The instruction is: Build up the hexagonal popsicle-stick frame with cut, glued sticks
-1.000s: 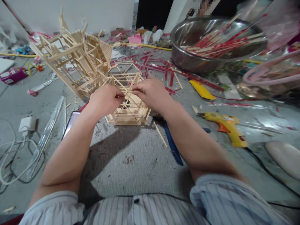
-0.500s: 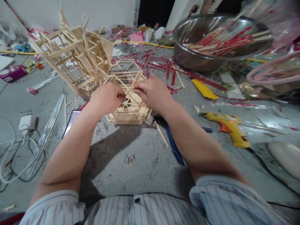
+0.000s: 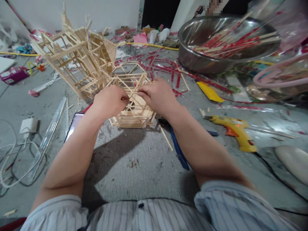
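A small hexagonal frame of pale wooden sticks (image 3: pixel 134 114) stands on the grey floor in front of me. My left hand (image 3: pixel 109 101) and my right hand (image 3: pixel 157 96) meet over its top, both with fingers pinched on a thin wooden stick (image 3: pixel 132 93) that lies across the frame. A ring shows on my right hand. Behind and to the left, a bigger stick-built structure (image 3: pixel 77 61) leans at a tilt, touching the small frame.
A yellow glue gun (image 3: pixel 234 128) lies to the right, its black cord trailing. A steel bowl (image 3: pixel 192 61) holds red-wrapped sticks. Red wrappers (image 3: pixel 166 69) litter the floor. A phone (image 3: pixel 73 123), a white charger (image 3: pixel 29 125) with cables and blue-handled pliers (image 3: pixel 178 149) lie nearby.
Almost nothing: both hands stay pinched at the top of the small frame, having shifted a touch upward in the view.
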`<control>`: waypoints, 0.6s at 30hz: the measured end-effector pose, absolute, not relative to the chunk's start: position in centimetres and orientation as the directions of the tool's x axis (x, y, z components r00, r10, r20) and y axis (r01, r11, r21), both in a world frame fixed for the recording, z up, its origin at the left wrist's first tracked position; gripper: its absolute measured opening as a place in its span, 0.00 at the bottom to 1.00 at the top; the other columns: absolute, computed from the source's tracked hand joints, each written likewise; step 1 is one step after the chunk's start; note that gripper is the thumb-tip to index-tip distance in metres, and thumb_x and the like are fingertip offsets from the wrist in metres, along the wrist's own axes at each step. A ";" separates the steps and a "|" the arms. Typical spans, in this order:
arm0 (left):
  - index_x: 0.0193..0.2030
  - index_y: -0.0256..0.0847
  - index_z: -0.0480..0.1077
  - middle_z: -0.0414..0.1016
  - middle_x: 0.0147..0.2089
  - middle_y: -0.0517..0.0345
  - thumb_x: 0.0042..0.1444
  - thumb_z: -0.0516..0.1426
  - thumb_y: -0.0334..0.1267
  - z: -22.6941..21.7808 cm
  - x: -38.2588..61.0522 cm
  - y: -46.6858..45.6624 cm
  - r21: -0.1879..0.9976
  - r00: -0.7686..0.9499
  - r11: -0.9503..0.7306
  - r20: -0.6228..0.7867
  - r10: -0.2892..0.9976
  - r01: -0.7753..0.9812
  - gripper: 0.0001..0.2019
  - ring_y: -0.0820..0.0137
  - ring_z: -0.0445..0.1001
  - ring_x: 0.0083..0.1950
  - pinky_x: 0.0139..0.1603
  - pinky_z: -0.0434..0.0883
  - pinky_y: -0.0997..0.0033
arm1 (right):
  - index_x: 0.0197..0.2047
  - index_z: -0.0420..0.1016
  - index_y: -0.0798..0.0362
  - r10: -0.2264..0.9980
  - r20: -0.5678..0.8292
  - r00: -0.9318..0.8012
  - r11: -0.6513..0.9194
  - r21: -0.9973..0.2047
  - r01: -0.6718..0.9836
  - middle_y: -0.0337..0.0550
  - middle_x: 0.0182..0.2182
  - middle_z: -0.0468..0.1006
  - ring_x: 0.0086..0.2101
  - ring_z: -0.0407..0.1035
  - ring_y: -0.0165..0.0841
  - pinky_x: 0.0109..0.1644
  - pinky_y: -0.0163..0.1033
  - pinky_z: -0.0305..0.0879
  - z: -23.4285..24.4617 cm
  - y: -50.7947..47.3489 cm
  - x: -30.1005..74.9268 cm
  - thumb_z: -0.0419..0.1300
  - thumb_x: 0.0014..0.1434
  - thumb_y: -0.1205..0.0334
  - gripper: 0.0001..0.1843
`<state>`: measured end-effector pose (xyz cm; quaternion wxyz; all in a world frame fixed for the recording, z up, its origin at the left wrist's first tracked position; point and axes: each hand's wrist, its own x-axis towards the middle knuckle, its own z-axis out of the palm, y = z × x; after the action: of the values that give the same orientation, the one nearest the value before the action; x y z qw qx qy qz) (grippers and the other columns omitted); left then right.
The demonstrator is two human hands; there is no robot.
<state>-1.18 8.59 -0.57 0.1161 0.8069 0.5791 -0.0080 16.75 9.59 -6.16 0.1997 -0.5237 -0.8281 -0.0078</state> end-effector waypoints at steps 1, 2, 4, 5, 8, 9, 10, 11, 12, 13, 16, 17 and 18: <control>0.46 0.46 0.82 0.83 0.37 0.53 0.57 0.52 0.41 -0.5 -1.2 8.6 0.175 0.326 -0.300 -0.148 0.934 0.938 0.19 0.60 0.78 0.43 0.44 0.70 0.65 | 0.39 0.82 0.52 0.869 0.329 -0.369 0.446 -0.198 0.873 0.48 0.36 0.84 0.37 0.74 0.38 0.51 0.48 0.58 -6.1 9.6 16.7 0.55 0.65 0.65 0.12; 0.47 0.46 0.82 0.83 0.37 0.53 0.57 0.52 0.41 -0.5 -1.1 8.5 0.173 0.323 -0.297 -0.150 0.934 0.939 0.19 0.60 0.78 0.43 0.44 0.70 0.65 | 0.39 0.82 0.53 0.874 0.318 -0.368 0.441 -0.198 0.876 0.49 0.36 0.84 0.37 0.74 0.39 0.51 0.48 0.58 -6.1 9.6 16.7 0.56 0.65 0.65 0.12; 0.47 0.45 0.82 0.83 0.36 0.53 0.57 0.52 0.41 -0.4 -1.1 8.4 0.172 0.316 -0.290 -0.157 0.936 0.942 0.19 0.60 0.78 0.43 0.45 0.70 0.64 | 0.39 0.82 0.53 0.875 0.313 -0.370 0.440 -0.194 0.877 0.49 0.36 0.84 0.37 0.74 0.39 0.51 0.48 0.58 -6.1 9.5 16.7 0.55 0.65 0.65 0.12; 0.47 0.45 0.82 0.83 0.36 0.53 0.57 0.52 0.41 -0.4 -1.1 8.4 0.173 0.315 -0.288 -0.160 0.935 0.942 0.19 0.60 0.78 0.43 0.45 0.71 0.64 | 0.39 0.82 0.53 0.873 0.318 -0.371 0.442 -0.192 0.876 0.49 0.36 0.84 0.37 0.74 0.39 0.51 0.47 0.58 -6.1 9.5 16.7 0.55 0.66 0.65 0.13; 0.47 0.46 0.82 0.82 0.35 0.53 0.57 0.52 0.41 -0.4 -1.1 8.4 0.186 0.315 -0.286 -0.154 0.937 0.940 0.18 0.59 0.79 0.43 0.46 0.71 0.63 | 0.38 0.82 0.52 0.869 0.334 -0.365 0.444 -0.197 0.874 0.48 0.36 0.84 0.37 0.74 0.38 0.51 0.47 0.57 -6.2 9.5 16.6 0.54 0.66 0.65 0.13; 0.46 0.47 0.82 0.83 0.36 0.53 0.57 0.52 0.41 -0.4 -1.1 8.4 0.188 0.314 -0.285 -0.147 0.938 0.940 0.18 0.58 0.79 0.44 0.46 0.71 0.62 | 0.38 0.82 0.51 0.870 0.335 -0.362 0.441 -0.201 0.875 0.48 0.36 0.84 0.36 0.74 0.38 0.51 0.47 0.57 -6.2 9.5 16.6 0.54 0.66 0.64 0.13; 0.46 0.47 0.82 0.83 0.36 0.53 0.57 0.53 0.41 -0.5 -1.1 8.4 0.189 0.312 -0.284 -0.140 0.940 0.940 0.18 0.58 0.79 0.44 0.47 0.71 0.62 | 0.38 0.82 0.51 0.871 0.334 -0.359 0.439 -0.205 0.875 0.48 0.36 0.84 0.36 0.74 0.38 0.50 0.47 0.57 -6.2 9.5 16.7 0.54 0.66 0.64 0.13; 0.46 0.48 0.82 0.83 0.36 0.53 0.57 0.53 0.41 -0.5 -1.1 8.4 0.190 0.310 -0.283 -0.134 0.941 0.940 0.18 0.58 0.79 0.45 0.47 0.71 0.62 | 0.38 0.82 0.50 0.872 0.335 -0.357 0.438 -0.208 0.874 0.48 0.36 0.84 0.36 0.73 0.38 0.50 0.47 0.57 -6.3 9.5 16.7 0.54 0.66 0.64 0.13; 0.46 0.49 0.82 0.83 0.36 0.53 0.56 0.53 0.41 -0.5 -1.1 8.4 0.191 0.308 -0.281 -0.129 0.942 0.940 0.18 0.58 0.79 0.45 0.47 0.71 0.63 | 0.39 0.82 0.50 0.871 0.336 -0.359 0.441 -0.211 0.872 0.47 0.36 0.84 0.36 0.73 0.38 0.50 0.47 0.57 -6.3 9.5 16.7 0.54 0.66 0.64 0.14; 0.46 0.49 0.82 0.83 0.36 0.54 0.56 0.53 0.41 -0.5 -1.1 8.4 0.192 0.309 -0.282 -0.127 0.943 0.940 0.17 0.59 0.79 0.45 0.47 0.71 0.63 | 0.39 0.82 0.49 0.869 0.337 -0.362 0.445 -0.213 0.870 0.47 0.36 0.84 0.36 0.73 0.38 0.49 0.47 0.57 -6.3 9.5 16.8 0.53 0.66 0.64 0.14; 0.45 0.49 0.82 0.83 0.34 0.54 0.56 0.54 0.41 -0.5 -1.1 8.4 0.189 0.307 -0.280 -0.126 0.943 0.941 0.17 0.60 0.79 0.44 0.45 0.71 0.65 | 0.39 0.82 0.48 0.866 0.332 -0.374 0.458 -0.226 0.860 0.47 0.36 0.84 0.36 0.73 0.38 0.48 0.46 0.57 -6.2 9.5 16.9 0.54 0.66 0.63 0.13; 0.45 0.49 0.82 0.83 0.35 0.54 0.56 0.54 0.41 -0.5 -1.1 8.4 0.189 0.304 -0.278 -0.126 0.944 0.942 0.17 0.60 0.78 0.44 0.45 0.71 0.65 | 0.40 0.82 0.49 0.867 0.328 -0.374 0.458 -0.232 0.858 0.47 0.37 0.84 0.37 0.73 0.38 0.48 0.46 0.58 -6.2 9.5 16.9 0.54 0.66 0.64 0.13; 0.45 0.49 0.82 0.83 0.36 0.54 0.56 0.54 0.41 -0.5 -1.0 8.4 0.190 0.301 -0.275 -0.125 0.945 0.943 0.17 0.59 0.78 0.45 0.45 0.71 0.65 | 0.39 0.82 0.49 0.870 0.323 -0.373 0.456 -0.237 0.858 0.47 0.37 0.84 0.37 0.73 0.39 0.48 0.46 0.58 -6.1 9.5 16.9 0.54 0.66 0.64 0.13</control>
<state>-1.04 8.37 -0.51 0.1141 0.7984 0.5912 0.0063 16.95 9.53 -6.13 0.2038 -0.5214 -0.8285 0.0145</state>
